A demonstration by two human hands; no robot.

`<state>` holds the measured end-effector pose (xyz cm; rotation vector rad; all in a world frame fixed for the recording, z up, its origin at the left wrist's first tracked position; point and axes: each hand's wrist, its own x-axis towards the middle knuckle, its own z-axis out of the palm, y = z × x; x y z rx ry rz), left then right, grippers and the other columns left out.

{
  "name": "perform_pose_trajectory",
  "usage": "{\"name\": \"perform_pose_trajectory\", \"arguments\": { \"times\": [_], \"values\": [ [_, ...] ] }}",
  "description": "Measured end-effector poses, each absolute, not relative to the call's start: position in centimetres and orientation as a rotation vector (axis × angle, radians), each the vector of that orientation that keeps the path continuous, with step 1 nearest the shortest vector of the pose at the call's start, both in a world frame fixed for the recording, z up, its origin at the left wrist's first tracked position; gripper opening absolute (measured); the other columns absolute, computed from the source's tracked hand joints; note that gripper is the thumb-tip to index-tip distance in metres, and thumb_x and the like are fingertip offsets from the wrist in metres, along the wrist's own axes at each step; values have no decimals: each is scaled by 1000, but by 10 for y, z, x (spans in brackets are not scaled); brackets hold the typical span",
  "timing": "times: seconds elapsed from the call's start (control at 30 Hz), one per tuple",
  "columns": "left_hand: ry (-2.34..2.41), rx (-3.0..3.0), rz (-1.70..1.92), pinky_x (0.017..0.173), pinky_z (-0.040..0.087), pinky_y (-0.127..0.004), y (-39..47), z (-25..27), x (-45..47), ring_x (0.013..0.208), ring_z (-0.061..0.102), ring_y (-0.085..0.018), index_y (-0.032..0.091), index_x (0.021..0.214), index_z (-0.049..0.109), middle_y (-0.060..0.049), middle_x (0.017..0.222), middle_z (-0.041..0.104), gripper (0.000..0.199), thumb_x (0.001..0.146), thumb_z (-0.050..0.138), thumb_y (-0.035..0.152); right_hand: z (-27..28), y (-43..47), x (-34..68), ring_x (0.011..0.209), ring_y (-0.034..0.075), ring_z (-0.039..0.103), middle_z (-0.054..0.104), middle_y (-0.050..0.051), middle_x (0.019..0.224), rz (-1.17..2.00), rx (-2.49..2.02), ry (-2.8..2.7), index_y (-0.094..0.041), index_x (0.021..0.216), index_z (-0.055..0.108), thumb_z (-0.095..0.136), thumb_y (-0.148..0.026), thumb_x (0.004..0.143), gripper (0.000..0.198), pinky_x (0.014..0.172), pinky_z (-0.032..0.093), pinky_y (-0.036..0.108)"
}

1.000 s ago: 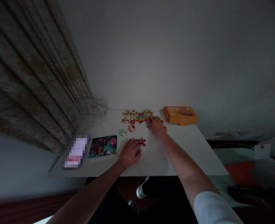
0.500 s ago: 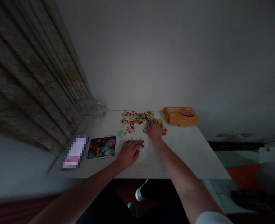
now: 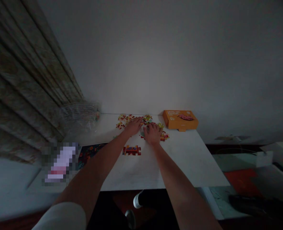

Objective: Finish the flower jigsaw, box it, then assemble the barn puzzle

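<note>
Loose jigsaw pieces [image 3: 123, 118] lie in a colourful heap across the far part of the white table [image 3: 179, 159]. My left hand [image 3: 133, 126] reaches into the heap, palm down, with its fingers stretched over the pieces. Close beside it, my right hand [image 3: 153, 133] rests on the heap's near side with fingers spread. Any piece under either palm is hidden. Nearer to me lies a short strip of joined jigsaw pieces [image 3: 131, 150], mainly red with a bit of blue, which neither hand touches.
An orange puzzle box [image 3: 181, 122] stands at the back right, by the wall. On the left are a dark printed picture [image 3: 90, 152], partly covered by my left forearm, and a pixelated phone-like object [image 3: 61, 164]. Clear plastic packaging [image 3: 81, 116] sits by the curtain [image 3: 35, 73].
My left hand has left the joined strip and moved forward to the heap. My right hand stays over the pieces. The whole view has shifted slightly.
</note>
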<state>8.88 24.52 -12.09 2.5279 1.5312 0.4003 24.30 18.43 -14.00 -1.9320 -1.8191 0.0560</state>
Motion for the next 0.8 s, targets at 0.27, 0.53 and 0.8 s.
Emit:
{"name": "perform_pose_trajectory", "arguments": {
  "times": [0.27,0.53,0.8],
  "values": [
    [1879,2498,358,123,23,-57,247,-128,57,142,49,-34,16,145,56,-20,152,55,47,104,44,35,-142,189,243,142,37,44,54,18,152,152,-2022,-1812,-20,140,61,44,-39,102,46,120,18,69],
    [1872,2422,394,123,25,-52,273,-116,90,135,55,-32,19,136,62,-17,142,64,41,101,53,38,-138,188,241,139,36,46,56,16,150,133,-2046,-1781,-24,138,63,33,-32,105,46,118,18,72],
    [1982,2229,311,104,46,-44,284,-110,120,117,66,-33,12,121,68,-21,117,73,32,94,60,28,-138,187,241,138,35,47,59,18,146,116,-2018,-1737,-22,135,63,33,-32,105,44,119,18,69]
  ]
}}
